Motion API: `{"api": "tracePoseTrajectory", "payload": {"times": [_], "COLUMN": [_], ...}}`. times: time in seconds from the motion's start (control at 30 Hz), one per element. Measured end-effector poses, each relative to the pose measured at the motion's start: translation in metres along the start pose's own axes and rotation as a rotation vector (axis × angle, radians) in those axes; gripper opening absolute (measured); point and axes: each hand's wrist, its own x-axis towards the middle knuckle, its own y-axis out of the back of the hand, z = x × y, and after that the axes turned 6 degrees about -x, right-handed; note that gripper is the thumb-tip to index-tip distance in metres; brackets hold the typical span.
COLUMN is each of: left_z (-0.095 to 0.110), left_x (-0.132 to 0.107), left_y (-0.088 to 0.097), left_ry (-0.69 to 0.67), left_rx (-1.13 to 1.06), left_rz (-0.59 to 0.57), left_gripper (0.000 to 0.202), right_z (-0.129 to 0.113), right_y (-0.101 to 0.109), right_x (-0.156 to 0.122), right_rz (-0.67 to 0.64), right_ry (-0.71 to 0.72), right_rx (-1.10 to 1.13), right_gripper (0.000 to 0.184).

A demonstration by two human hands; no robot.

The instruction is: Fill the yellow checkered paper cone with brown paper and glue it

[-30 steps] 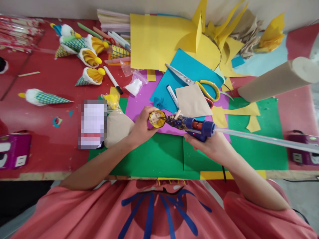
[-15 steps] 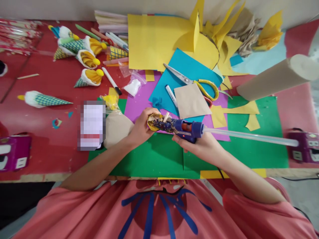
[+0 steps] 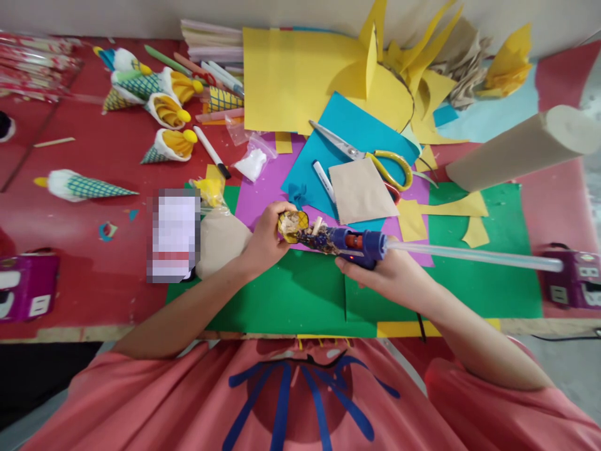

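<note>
My left hand (image 3: 269,241) is closed around a small yellow paper cone (image 3: 293,225) with dark crossed lines, its open end facing up and crumpled paper inside. In my right hand (image 3: 382,272) is a blue glue gun (image 3: 359,244), a long clear glue stick (image 3: 474,255) sticking out of its back. The gun's front is crusted with dark residue and points left, close beside the cone's rim. Whether the nozzle touches the cone I cannot tell. Just beyond lie a blue paper flower (image 3: 297,195) and a square of brown paper (image 3: 362,190).
Yellow-handled scissors (image 3: 350,149) and a white marker (image 3: 323,180) rest on blue paper. Finished cones (image 3: 171,145) stand at the left, near a blurred phone (image 3: 175,235). A thick paper roll (image 3: 521,147) lies at the right, above a purple box (image 3: 573,279).
My right hand has drawn the glue gun slightly to the right, away from the cone. The cone's opening and the paper inside now show more clearly.
</note>
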Motion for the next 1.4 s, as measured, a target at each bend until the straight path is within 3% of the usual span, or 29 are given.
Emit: {"api": "tracePoseTrajectory", "payload": {"times": [0.27,0.8,1.07,1.23,1.4], "left_z": [0.000,0.006,0.007,0.007,0.009], "left_x": [0.000,0.002,0.005,0.005,0.005], "left_y": [-0.001,-0.002,-0.002,-0.002,-0.003], "left_ry": [0.021,0.095,0.132,0.063,0.063], "left_rx": [0.025,-0.016,-0.077,-0.119,-0.113], "left_rz": [0.018,0.027,0.019,-0.023,-0.037], "left_gripper": [0.048,0.048,0.045,0.047,0.043], "right_z": [0.002,0.004,0.013,0.010,0.008], "right_y": [0.003,0.002,0.009,0.006,0.000], "right_x": [0.001,0.004,-0.002,-0.002,0.004], "right_rz": [0.093,0.156,0.026,-0.078,-0.039], "right_ry": [-0.093,-0.095,-0.140,-0.181,-0.143], "right_rx": [-0.171,-0.093,0.250,0.184,0.186], "right_gripper": [0.023,0.027,0.024,0.026,0.024]}}
